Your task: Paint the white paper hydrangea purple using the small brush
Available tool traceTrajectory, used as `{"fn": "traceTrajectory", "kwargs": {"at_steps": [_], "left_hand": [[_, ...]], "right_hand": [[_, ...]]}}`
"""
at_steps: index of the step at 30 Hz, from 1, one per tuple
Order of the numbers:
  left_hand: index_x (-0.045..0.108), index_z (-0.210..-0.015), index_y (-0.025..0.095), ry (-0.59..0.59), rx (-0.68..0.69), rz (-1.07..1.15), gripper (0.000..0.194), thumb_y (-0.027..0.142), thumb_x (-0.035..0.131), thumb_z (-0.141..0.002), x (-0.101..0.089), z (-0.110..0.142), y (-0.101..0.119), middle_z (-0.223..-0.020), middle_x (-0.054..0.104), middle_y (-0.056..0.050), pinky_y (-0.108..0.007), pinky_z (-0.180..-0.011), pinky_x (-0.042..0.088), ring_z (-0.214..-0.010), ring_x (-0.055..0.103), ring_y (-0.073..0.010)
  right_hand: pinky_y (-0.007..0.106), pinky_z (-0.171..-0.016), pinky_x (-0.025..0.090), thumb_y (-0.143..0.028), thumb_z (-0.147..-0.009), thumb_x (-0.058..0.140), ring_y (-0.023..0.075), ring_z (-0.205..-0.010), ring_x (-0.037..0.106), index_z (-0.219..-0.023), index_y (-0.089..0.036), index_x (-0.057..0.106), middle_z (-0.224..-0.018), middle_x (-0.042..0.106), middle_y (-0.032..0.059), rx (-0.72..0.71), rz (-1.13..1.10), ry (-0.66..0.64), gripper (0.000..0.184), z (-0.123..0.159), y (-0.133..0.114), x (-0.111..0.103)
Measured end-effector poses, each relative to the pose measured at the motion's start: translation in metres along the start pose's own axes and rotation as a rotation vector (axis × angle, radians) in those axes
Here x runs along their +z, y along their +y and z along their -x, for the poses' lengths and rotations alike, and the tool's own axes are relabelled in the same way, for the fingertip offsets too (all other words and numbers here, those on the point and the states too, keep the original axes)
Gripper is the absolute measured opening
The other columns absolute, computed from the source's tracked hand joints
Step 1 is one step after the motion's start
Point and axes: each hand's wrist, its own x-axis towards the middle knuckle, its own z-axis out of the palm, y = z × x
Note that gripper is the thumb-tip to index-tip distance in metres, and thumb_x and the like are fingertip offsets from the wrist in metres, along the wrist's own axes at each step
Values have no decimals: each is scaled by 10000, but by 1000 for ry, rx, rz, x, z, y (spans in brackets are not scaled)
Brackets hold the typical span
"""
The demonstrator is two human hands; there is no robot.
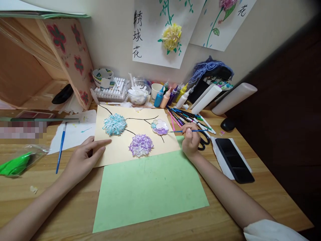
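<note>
My right hand (191, 140) is closed around a thin blue paintbrush (182, 131). Its bristle tip is at the edge of a small flower-shaped paint palette (159, 127) with purple and teal paint in its wells. The palette rests on a cream sheet (117, 150) with thin black branch lines. My left hand (87, 152) lies on the sheet's left edge, index finger stretched out and thumb apart, holding nothing. On the sheet sit a teal-and-white paper flower (114, 124) and, lower down, a purple-and-white paper flower (140, 145). A green sheet (150, 190) lies partly under the cream one.
Behind the sheet stand paint bottles (158, 97), a bowl of white paper scraps (137, 93) and a marker box (110, 90). Scissors (204, 140) and pens (185, 115) lie right, near a phone (234, 160). Another blue brush (61, 147) lies left on white paper (75, 132).
</note>
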Motion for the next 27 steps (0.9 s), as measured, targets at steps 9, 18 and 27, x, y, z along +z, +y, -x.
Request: {"fn": "traceTrajectory", "kwargs": {"at_steps": [9,18,27], "left_hand": [[661,-1210,201,4,0,-3,396,403,477,-924,0,0,0,-740,337,34,-288,-670,370,-651,421,-155],[662,-1208,206,0,-4,-8,397,408,474,-924,0,0,0,-739,338,34,-291,-670,373,-657,429,-160],[675,-1191,210,12,6,-11,387,404,486,-915,0,0,1,-731,341,33,-293,-672,382,-649,437,-158]], "right_hand": [[294,-560,388,-363,-972,375,132,-599,479,-762,-222,499,-720,516,-10,132,-98,-13,282,1,-5,5],[297,-626,420,-370,-957,395,131,-642,511,-820,-225,504,-769,529,-14,207,-157,54,227,1,-6,7],[316,-729,427,-305,-910,443,150,-755,532,-824,-219,523,-800,537,-6,262,-222,84,145,0,-5,6]]}}
